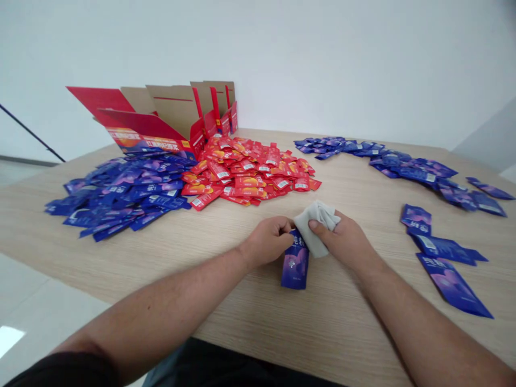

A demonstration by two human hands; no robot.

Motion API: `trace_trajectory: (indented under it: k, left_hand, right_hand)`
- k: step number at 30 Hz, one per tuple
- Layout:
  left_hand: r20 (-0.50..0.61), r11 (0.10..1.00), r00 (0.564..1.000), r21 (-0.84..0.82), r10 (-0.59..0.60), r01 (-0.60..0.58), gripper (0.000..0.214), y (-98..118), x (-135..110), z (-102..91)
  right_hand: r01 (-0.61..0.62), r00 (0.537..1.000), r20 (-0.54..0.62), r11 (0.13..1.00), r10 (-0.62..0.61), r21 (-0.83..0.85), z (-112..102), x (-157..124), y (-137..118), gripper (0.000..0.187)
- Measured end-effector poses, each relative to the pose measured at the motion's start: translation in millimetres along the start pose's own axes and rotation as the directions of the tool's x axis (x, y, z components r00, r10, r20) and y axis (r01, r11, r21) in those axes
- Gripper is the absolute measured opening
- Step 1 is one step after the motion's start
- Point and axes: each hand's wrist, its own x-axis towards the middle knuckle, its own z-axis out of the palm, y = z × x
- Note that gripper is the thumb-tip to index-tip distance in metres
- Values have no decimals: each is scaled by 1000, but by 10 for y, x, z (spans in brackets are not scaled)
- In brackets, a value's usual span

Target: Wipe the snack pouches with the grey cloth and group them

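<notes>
Between my hands, over the table, hangs a blue-purple packet [294,264] with its printed face towards me. My left hand [269,240] pinches it by the upper left corner, fingers closed. A folded pale grey cloth [314,235] is gripped in my right hand [344,236], thumb on top. The cloth lies against the packet's upper right side and hides part of it. To the right are several similar loose blue packets [454,282], the nearest one lying flat.
A heap of blue packets [129,188] lies left on the wooden table [226,317]. Beside it is a pile of red-orange packets [250,169]. Behind them stand open red cardboard boxes [149,126]. A curved row of blue packets [411,166] runs along the back right.
</notes>
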Motion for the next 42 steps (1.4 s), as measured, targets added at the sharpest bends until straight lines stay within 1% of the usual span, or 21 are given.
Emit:
trace_trajectory:
  k: [3, 6, 11, 14, 16, 18, 20, 22, 24, 25, 26, 28, 30, 31, 33, 35, 37, 38, 39, 40, 42]
  left_hand:
    - [6, 999, 1000, 44, -11, 10, 8, -1, -5, 8]
    - [-14, 999, 1000, 32, 8, -8, 11, 4, -7, 10]
    - [11, 999, 1000, 51, 0, 0, 7, 19, -8, 5]
    - [16, 997, 999, -68, 41, -40, 14, 14, -4, 34]
    - [11, 981, 1000, -196, -7, 9, 14, 18, -1, 70]
    - [-9, 928, 991, -352, -132, 120, 14, 35, 5, 103]
    - [-46, 843, 970, -507, -237, 182, 17, 63, 16, 116]
    - [-107, 790, 954, -591, -280, 166, 20, 88, 36, 105]
    - [-166, 780, 942, -611, -292, 134, 21, 105, 61, 82]
    - [-181, 782, 939, -610, -293, 127, 21, 113, 70, 72]
    - [-180, 785, 940, -607, -291, 126, 21, 121, 76, 65]
    - [-153, 786, 946, -602, -286, 141, 19, 138, 73, 64]
    - [-125, 791, 952, -592, -281, 156, 19, 150, 59, 79]
    - [-119, 796, 953, -584, -280, 161, 19, 150, 53, 89]
    - [-133, 808, 949, -566, -286, 164, 20, 134, 48, 109]
    - [-159, 811, 943, -564, -291, 155, 20, 108, 59, 118]
    - [-195, 808, 935, -573, -297, 138, 20, 94, 81, 107]
    - [-208, 804, 931, -580, -301, 130, 19, 96, 92, 93]
    - [-219, 800, 928, -588, -301, 121, 17, 105, 103, 73]
    - [-228, 796, 926, -595, -300, 111, 16, 119, 111, 50]
    - [-243, 785, 927, -614, -286, 81, 15, 156, 120, 3]
  right_hand:
    - [50, 998, 29, 999, -50, -6, 4, -2, 3, 39]
    - [-2, 1000, -15, 1000, 2, -7, 4, -11, -1, 39]
    - [4, 1000, 23, 1000, -3, -24, -12, -10, 3, 41]
    - [-67, 995, -81, 997, 64, -44, -33, 16, 24, 42]
    - [-75, 991, -115, 996, 69, -49, -42, 17, 23, 43]
    - [-34, 997, -64, 998, 31, -48, -38, -10, -5, 42]
    - [34, 999, 44, 997, -32, -62, -20, -57, -57, 37]
    - [130, 975, 192, 986, -109, -100, 6, -96, -111, 31]
    - [227, 930, 324, 966, -176, -126, 25, -106, -142, 25]
    - [241, 931, 315, 958, -184, -153, 28, -100, -145, 24]
    - [227, 948, 269, 955, -172, -190, 27, -90, -143, 24]
    - [158, 985, 116, 950, -131, -268, 14, -67, -129, 28]
    - [108, 994, 6, 945, -112, -308, 2, -56, -122, 32]
    - [103, 993, -19, 943, -115, -315, 2, -57, -124, 33]
    - [138, 990, 2, 938, -144, -319, 15, -71, -139, 32]
    - [241, 968, 149, 918, -203, -316, 38, -90, -156, 28]
    - [365, 907, 330, 878, -261, -309, 54, -102, -161, 24]
    - [400, 883, 382, 862, -272, -311, 55, -104, -159, 23]
    - [407, 881, 387, 856, -274, -321, 49, -102, -153, 23]
    - [387, 898, 347, 859, -270, -334, 38, -97, -147, 24]
    - [313, 944, 214, 886, -251, -342, 4, -81, -137, 27]
